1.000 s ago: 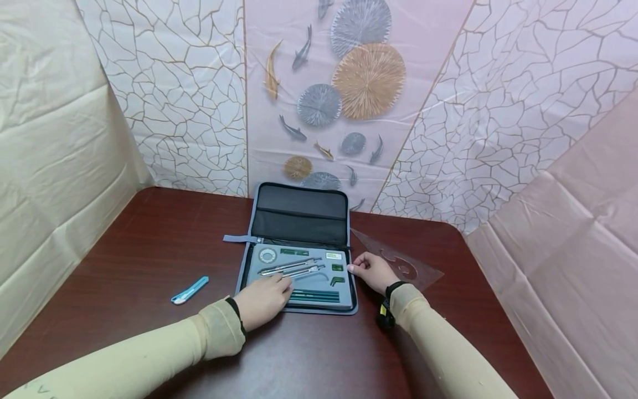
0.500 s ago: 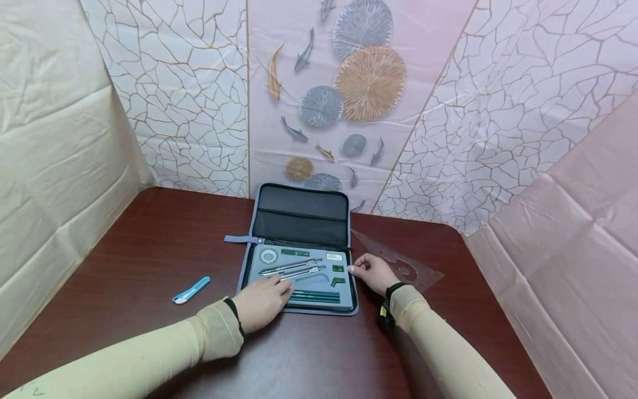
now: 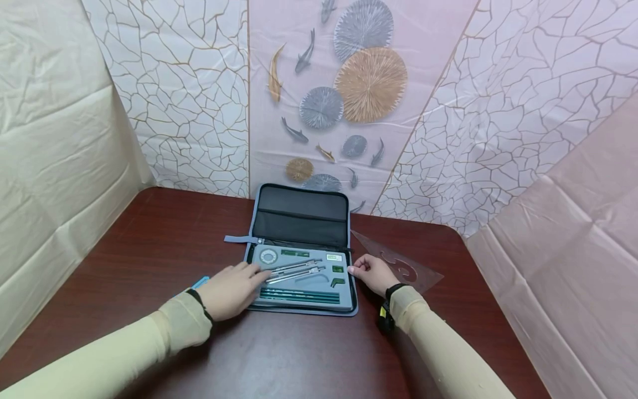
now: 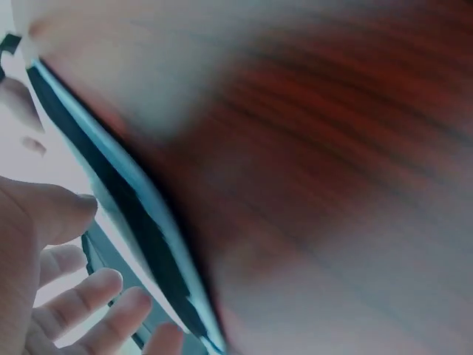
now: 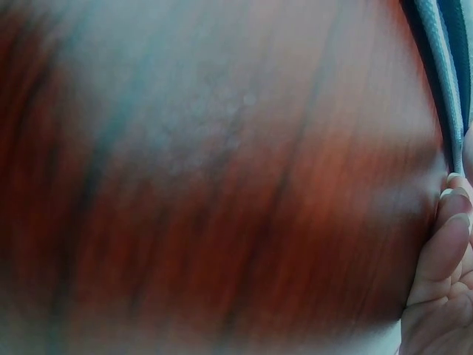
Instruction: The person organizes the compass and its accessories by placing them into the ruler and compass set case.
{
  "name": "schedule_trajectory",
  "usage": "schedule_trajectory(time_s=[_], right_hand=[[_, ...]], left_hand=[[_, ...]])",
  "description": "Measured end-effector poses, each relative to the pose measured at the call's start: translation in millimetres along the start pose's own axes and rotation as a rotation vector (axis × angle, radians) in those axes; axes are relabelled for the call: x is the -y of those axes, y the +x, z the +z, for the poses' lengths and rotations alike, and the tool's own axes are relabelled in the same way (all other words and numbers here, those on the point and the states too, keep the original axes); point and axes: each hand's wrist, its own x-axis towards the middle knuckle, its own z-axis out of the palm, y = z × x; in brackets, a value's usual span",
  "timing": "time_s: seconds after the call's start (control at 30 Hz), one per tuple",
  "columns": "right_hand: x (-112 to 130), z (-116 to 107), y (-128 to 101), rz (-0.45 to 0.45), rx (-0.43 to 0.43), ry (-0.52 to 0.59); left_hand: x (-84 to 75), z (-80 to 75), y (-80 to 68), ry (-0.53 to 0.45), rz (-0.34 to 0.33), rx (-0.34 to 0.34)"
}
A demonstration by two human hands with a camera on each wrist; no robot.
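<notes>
An open grey zip case [image 3: 301, 218] lies on the dark red table [image 3: 149, 244], its tray holding a metal compass [image 3: 294, 270], green pencils [image 3: 301, 296] and a round protractor [image 3: 268, 256]. My left hand [image 3: 247, 275] lies flat with straight fingers across the tray's left edge, fingertips near the compass. In the left wrist view its fingers [image 4: 85, 303] spread beside the case rim [image 4: 133, 214]. My right hand [image 3: 356, 270] rests on the table at the case's right edge, fingers loosely curled, fingertips touching the rim. The right wrist view shows those fingers [image 5: 443, 244] beside the rim [image 5: 442, 66].
A blue utility knife [image 3: 201, 282] lies left of the case, mostly hidden behind my left hand. A clear set square [image 3: 399, 257] lies right of the case, behind my right hand. Patterned sheets wall the table at the back and both sides.
My left hand has slid left from the tray's lower middle to its left edge, uncovering the pencils and covering most of the blue knife. My right hand has stayed put.
</notes>
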Motion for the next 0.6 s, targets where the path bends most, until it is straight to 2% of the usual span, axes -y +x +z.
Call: schedule_trajectory(time_s=[0.27,0.5,0.6], right_hand=[[-0.3,1.0,0.5,-0.006,-0.003,0.001],[-1.9,-0.5,2.0,-0.013,0.008,-0.005],[-1.5,-0.9,2.0,-0.011,0.014,-0.005]], left_hand=[[30.0,-10.0,-29.8,-0.046,-0.169,-0.024],[53.4,-23.2,-49.7,-0.182,-0.371,0.1],[59.6,-28.6,-55.2,-0.213,-0.426,0.142]])
